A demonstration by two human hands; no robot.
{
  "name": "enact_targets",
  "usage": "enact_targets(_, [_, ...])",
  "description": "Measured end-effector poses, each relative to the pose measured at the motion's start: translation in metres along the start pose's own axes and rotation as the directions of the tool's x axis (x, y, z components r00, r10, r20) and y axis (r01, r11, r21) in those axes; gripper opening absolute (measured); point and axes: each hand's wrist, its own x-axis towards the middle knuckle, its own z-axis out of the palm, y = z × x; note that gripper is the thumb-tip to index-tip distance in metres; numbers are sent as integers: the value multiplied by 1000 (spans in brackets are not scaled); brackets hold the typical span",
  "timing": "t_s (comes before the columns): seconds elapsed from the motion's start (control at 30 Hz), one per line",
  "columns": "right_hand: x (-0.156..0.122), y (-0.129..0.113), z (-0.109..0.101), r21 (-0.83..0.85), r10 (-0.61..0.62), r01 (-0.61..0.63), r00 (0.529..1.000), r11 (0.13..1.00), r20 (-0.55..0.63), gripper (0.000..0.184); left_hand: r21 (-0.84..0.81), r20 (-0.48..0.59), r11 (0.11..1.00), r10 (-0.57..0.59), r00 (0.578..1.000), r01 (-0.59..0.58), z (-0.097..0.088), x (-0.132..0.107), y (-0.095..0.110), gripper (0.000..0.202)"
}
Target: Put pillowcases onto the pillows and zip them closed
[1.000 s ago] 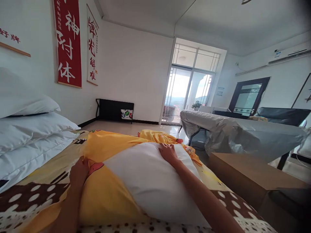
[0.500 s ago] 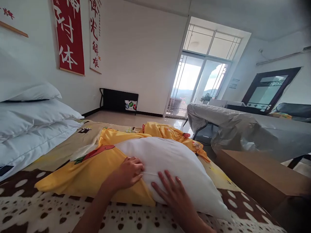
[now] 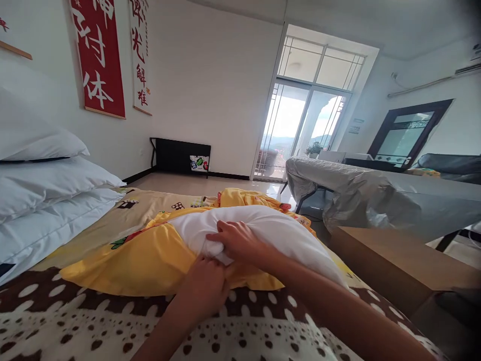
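A white pillow [image 3: 278, 233] lies on the bed, partly inside a yellow patterned pillowcase [image 3: 150, 255]. My right hand [image 3: 236, 240] is closed, bunching the near corner of the white pillow where it meets the case opening. My left hand [image 3: 206, 288] sits just below it, fingers curled on the yellow pillowcase edge by the same corner. More yellow cloth [image 3: 251, 200] is crumpled beyond the pillow.
Three white pillows [image 3: 45, 200] are stacked at the left. The bed has a brown-and-cream spotted cover [image 3: 93, 326]. A cardboard box [image 3: 398, 265] stands beside the bed at the right, a covered table [image 3: 372, 195] behind it. Glass balcony doors lie ahead.
My right hand went from lying flat on the pillow to gripping its near corner. My left hand slid down to the pillowcase edge. The pillow's left end is now bunched.
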Motion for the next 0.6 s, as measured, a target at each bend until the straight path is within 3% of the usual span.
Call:
enact_targets(0.1, [29,-5,-19,-24,-63,63,998,998,16,37,-157,-199,986,22,980,-54,11,8,7,28])
enact_targets(0.2, [51,-7,-31,-41,-145,145,989,989,12,32,-332,-427,928,12,904,-169,17,13,0,30])
enact_targets(0.33, [63,1,-34,56,-173,172,985,983,0,36,-412,-553,879,-31,833,-241,5,10,-25,23])
enact_targets(0.4, [63,8,-26,97,-161,161,987,982,-7,35,-396,-551,892,-39,834,-220,-3,8,-43,21])
enact_targets(0.43, [62,12,-20,103,-156,155,988,983,0,32,-388,-518,899,-30,855,-204,-6,8,-52,22])
enact_targets(0.53, [54,18,3,88,-136,130,989,987,62,32,-382,-331,916,-14,944,-121,-6,11,-78,27])
enact_targets(0.6, [45,18,18,73,-131,124,986,990,99,40,-381,-231,924,-61,971,-32,-3,12,-92,22])
